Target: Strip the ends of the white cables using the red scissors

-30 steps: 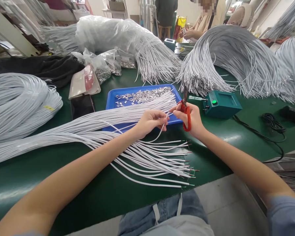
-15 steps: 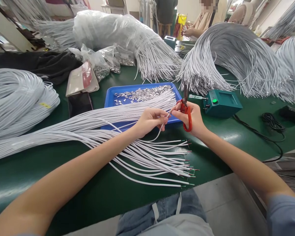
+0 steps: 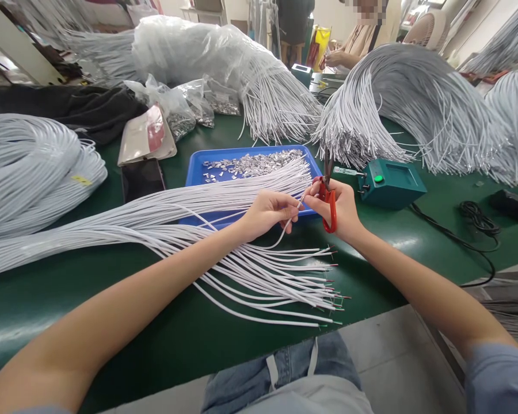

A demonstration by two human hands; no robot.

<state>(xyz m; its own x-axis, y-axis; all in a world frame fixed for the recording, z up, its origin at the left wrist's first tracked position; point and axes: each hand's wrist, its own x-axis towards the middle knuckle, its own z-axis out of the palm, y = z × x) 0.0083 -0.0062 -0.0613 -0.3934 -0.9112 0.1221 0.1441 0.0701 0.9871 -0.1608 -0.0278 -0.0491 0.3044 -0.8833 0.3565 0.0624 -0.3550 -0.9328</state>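
My left hand (image 3: 276,214) pinches one white cable (image 3: 285,231) close to its end, above the front right edge of a blue tray (image 3: 193,172). In my right hand (image 3: 341,206) is a pair of scissors with red handles (image 3: 331,213), its dark blades pointing away from me. The thumb and finger of that hand meet at the cable's tip; the tip itself is too small to make out. Small metal pieces (image 3: 259,163) lie in the tray beside a bundle of white cables (image 3: 224,192). Nearer me, cables with stripped coloured ends (image 3: 302,296) fan out on the green table (image 3: 155,339).
A teal box with a green button (image 3: 392,183) stands to the right, its black cord (image 3: 449,230) trailing. Large cable bundles (image 3: 435,103) and a plastic-wrapped one (image 3: 190,52) lie behind. A coil (image 3: 34,172) and a phone (image 3: 142,179) are left. Another person's hand (image 3: 337,58) shows beyond.
My left hand has shifted slightly right, its fingers closer to the cable's end and to my right hand. The scissors stay in my right hand. The view has moved a little.
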